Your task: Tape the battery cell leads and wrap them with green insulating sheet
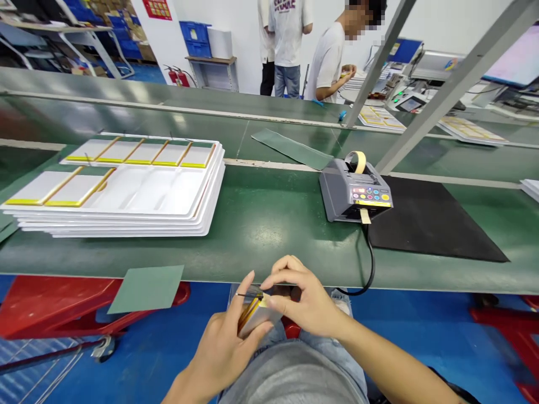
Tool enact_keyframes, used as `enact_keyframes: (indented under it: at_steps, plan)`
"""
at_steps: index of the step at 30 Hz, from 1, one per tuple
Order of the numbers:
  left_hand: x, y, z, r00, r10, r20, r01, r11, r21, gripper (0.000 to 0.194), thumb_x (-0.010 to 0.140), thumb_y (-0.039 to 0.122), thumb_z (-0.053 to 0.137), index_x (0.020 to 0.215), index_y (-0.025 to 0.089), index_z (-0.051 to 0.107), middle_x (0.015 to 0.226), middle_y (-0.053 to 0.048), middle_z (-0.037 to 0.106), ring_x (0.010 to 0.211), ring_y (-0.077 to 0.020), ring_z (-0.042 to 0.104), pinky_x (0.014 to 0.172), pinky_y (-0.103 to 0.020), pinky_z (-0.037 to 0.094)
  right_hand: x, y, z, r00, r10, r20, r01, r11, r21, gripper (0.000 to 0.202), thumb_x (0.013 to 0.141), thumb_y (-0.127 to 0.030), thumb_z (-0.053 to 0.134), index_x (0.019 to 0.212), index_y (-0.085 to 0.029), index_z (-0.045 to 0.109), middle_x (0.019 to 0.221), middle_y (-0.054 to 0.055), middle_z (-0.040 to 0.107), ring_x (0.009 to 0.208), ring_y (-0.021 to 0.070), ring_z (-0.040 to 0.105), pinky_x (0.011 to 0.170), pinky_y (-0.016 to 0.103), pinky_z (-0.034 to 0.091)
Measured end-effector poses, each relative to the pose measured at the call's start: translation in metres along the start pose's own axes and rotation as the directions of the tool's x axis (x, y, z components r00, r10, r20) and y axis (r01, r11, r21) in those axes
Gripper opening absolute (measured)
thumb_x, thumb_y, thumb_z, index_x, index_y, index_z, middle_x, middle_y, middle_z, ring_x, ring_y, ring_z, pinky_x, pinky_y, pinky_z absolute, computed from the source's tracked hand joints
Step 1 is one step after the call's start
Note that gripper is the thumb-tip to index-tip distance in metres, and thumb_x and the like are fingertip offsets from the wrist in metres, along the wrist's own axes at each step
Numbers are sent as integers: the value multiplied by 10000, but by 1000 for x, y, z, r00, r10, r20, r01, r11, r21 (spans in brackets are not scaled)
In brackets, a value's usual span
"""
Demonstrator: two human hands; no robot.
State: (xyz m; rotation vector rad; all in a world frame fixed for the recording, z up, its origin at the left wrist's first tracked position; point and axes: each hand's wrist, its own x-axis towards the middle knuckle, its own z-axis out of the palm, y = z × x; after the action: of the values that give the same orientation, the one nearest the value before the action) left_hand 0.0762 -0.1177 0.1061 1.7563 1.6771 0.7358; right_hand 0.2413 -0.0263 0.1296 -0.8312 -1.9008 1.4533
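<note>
My left hand (223,342) grips a flat silver battery cell (256,321) with yellow edges, its thumb on the near face and its index finger raised along the far side. A thin black wire (244,295) sticks out at the cell's top end. My right hand (303,297) pinches at the top corner of the cell, where a small pale-yellow piece of tape (265,301) shows by the thumb and fingertip. Both hands are over my lap, just in front of the bench edge. Part of the cell is hidden behind the fingers.
Stacked white trays (168,191) with similar cells lie on the green bench (269,224) at left. A grey tape dispenser (356,188) with a tape end sticking out stands right of centre, beside a black mat (433,219). A metal post (455,84) rises behind. People (290,39) stand beyond.
</note>
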Motion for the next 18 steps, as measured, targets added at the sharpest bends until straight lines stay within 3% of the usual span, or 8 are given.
enact_keyframes:
  at_steps: [4, 7, 10, 12, 14, 16, 18]
  plan:
    - [-8, -2, -4, 980, -166, -109, 156, 984, -90, 673, 852, 360, 521, 1417, 318, 157, 538, 117, 607, 414, -146, 557, 490, -227, 438, 4, -3, 19, 997, -68, 27, 71, 994, -83, 272, 701, -181, 738, 959, -247, 684, 924, 19, 566, 867, 167, 509, 774, 323, 444]
    - [-23, -13, -4, 947, -301, -114, 273, 939, -206, 667, 825, 358, 555, 1409, 328, 233, 684, 62, 699, 547, -179, 631, 547, -261, 470, 12, 0, 35, 993, -33, 111, 40, 997, -60, 248, 709, -134, 715, 929, -245, 683, 942, 16, 593, 911, 170, 528, 816, 332, 446]
    - [-44, -34, -7, 901, -428, -63, 368, 834, -412, 607, 798, 376, 599, 1347, 263, 365, 945, -26, 725, 763, -206, 668, 688, -297, 508, 20, 9, 50, 961, 50, 271, -41, 998, -41, 345, 709, -165, 723, 1032, -260, 650, 1006, 17, 616, 949, 180, 541, 861, 353, 436]
    - [-59, -50, -14, 853, -522, -1, 436, 712, -550, 506, 786, 413, 616, 1230, 207, 487, 1043, -63, 699, 854, -205, 654, 741, -282, 501, 24, 21, 60, 930, 169, 325, -177, 984, -7, 390, 729, -208, 708, 1104, -229, 606, 1012, 38, 633, 911, 183, 566, 832, 360, 446]
    - [-71, -66, -24, 764, -640, 85, 528, 544, -652, 459, 768, 462, 630, 1117, 174, 554, 947, -60, 710, 786, -188, 649, 655, -248, 495, 25, 39, 72, 869, 334, 364, -373, 927, 40, 330, 744, -253, 694, 1052, -168, 613, 922, 53, 652, 815, 178, 595, 772, 355, 457]
    - [-78, -81, -35, 671, -727, 148, 589, 400, -702, 485, 746, 500, 642, 1080, 157, 564, 759, -27, 700, 622, -159, 618, 522, -223, 454, 26, 57, 86, 759, 471, 449, -581, 801, 141, 287, 721, -280, 721, 949, -132, 630, 809, 44, 656, 737, 168, 613, 726, 336, 455]
    - [-79, -94, -45, 619, -771, 151, 603, 343, -720, 520, 724, 522, 653, 1075, 149, 561, 662, -3, 669, 525, -143, 580, 459, -218, 416, 29, 72, 102, 655, 514, 554, -721, 644, 255, 368, 658, -284, 778, 953, -126, 623, 786, 39, 665, 722, 168, 635, 714, 324, 453]
